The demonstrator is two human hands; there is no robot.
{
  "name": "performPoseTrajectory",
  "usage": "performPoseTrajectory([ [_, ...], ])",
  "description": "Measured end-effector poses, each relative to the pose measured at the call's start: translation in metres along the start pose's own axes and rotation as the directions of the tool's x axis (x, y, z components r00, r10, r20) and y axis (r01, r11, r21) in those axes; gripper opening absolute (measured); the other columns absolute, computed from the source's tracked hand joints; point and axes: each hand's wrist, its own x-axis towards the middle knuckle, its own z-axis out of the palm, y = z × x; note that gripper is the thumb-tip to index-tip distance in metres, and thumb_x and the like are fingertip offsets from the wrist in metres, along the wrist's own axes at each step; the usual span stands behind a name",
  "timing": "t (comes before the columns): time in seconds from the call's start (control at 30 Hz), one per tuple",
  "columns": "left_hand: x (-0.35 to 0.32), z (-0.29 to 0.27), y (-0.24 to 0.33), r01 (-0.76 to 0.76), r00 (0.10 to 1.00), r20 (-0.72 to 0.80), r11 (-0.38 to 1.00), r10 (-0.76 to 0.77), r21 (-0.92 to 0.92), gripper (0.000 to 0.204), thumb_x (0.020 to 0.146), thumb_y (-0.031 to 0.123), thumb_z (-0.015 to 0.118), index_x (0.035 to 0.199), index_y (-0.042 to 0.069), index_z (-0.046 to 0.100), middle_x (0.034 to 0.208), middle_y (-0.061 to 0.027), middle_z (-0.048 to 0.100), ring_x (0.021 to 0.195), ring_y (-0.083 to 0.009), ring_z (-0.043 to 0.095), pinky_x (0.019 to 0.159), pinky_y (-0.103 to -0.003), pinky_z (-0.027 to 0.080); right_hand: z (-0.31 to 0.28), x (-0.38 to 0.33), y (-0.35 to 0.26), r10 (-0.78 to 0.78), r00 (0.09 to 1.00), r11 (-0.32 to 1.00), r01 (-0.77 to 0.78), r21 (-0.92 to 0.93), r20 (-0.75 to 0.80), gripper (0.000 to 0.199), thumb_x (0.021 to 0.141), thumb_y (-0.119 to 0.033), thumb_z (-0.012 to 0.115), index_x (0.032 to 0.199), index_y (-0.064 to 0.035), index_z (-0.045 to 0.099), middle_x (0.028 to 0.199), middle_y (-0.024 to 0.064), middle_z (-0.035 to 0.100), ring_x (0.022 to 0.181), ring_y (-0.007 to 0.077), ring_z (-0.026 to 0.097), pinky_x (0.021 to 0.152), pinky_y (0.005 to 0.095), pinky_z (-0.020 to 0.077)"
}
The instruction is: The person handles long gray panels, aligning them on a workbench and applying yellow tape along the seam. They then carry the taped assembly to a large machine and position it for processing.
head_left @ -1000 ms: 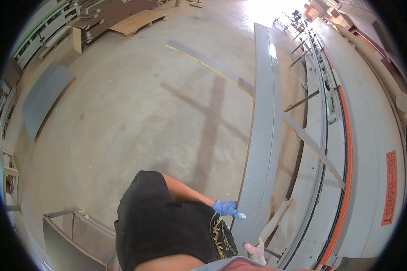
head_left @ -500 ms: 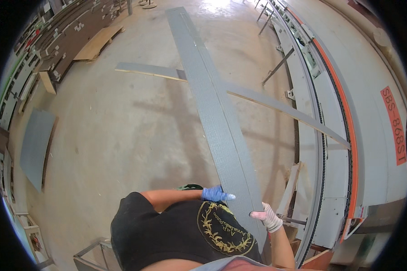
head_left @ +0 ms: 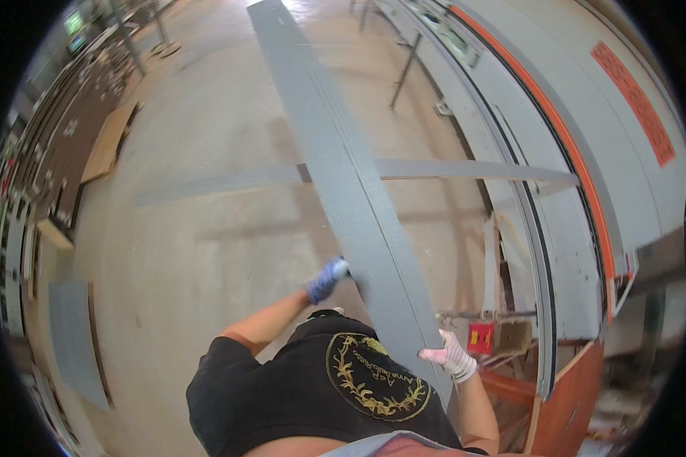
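Note:
A long grey board [head_left: 358, 206] stretches from my body far ahead, with a thin line running along its length. My left hand [head_left: 328, 280], in a blue glove with a pale tip, is closed at the board's left edge; its fingertips are partly hidden there. Farther back, my right hand [head_left: 451, 356] wears a pale striped glove and grips the right edge near the close end, its thumb on the top face. Beneath the long board, a narrow grey strip [head_left: 465, 169] crosses from side to side, its right end over the machine.
To the right runs a long pale machine [head_left: 564, 152] with an orange stripe and a metal rail. Stacked brown boards [head_left: 68, 145] line the left side. A grey panel [head_left: 72, 335] lies at lower left. A red box [head_left: 480, 339] sits beyond my right hand.
My left hand has slid forward along the board's left edge, and its thumb has left the top face. My right hand keeps its hold. The view has turned, and the crossing strip now lies more level.

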Motion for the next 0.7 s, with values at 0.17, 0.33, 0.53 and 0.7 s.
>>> performPoseTrajectory([
  [0.17,0.035,-0.127,0.124,0.001,0.933,-0.147,0.408,0.327,0.913,0.094,0.063,0.055,0.073,0.126,-0.007,0.043,0.138,-0.0285,0.034,0.131,-0.0383,0.031,0.109,-0.043,0.025,0.025,0.026,-0.012,-0.069,0.983,0.948,0.012,-0.317,-0.169,0.071,0.069,-0.028,0.079,0.121,0.0091,0.048,0.113,0.0155,0.059,0.107,0.0219,0.054,0.093,0.0343,0.0418],
  [0.33,0.110,-0.140,0.148,-0.155,0.964,0.103,0.203,0.247,0.967,0.076,0.057,0.042,0.078,0.118,0.001,0.055,0.135,-0.0219,0.041,0.131,-0.0387,0.028,0.108,-0.043,0.025,0.035,0.028,-0.016,-0.086,0.957,0.930,-0.023,-0.368,-0.277,0.084,0.069,-0.041,0.078,0.124,0.0118,0.044,0.116,0.0235,0.056,0.109,0.0256,0.053,0.095,0.0346,0.0405],
  [0.53,0.193,-0.117,0.143,-0.159,0.987,0.156,0.256,0.032,0.954,0.063,0.064,0.038,0.074,0.118,0.010,0.056,0.126,-0.0167,0.051,0.118,-0.0356,0.045,0.096,-0.042,0.039,0.041,0.021,-0.012,-0.147,0.950,0.978,0.099,-0.181,-0.276,0.079,0.071,-0.039,0.077,0.127,0.0065,0.044,0.121,0.0191,0.055,0.114,0.0222,0.050,0.098,0.0333,0.0376],
  [0.7,0.230,-0.094,0.093,-0.091,0.966,0.164,0.329,-0.201,0.940,0.069,0.066,0.037,0.074,0.123,0.007,0.049,0.118,-0.0194,0.056,0.100,-0.0347,0.058,0.085,-0.041,0.047,0.043,0.022,0.026,-0.126,0.916,0.984,0.065,-0.168,-0.382,0.086,0.070,-0.038,0.078,0.130,0.0080,0.038,0.121,0.0209,0.055,0.116,0.0235,0.049,0.100,0.0334,0.0368],
])
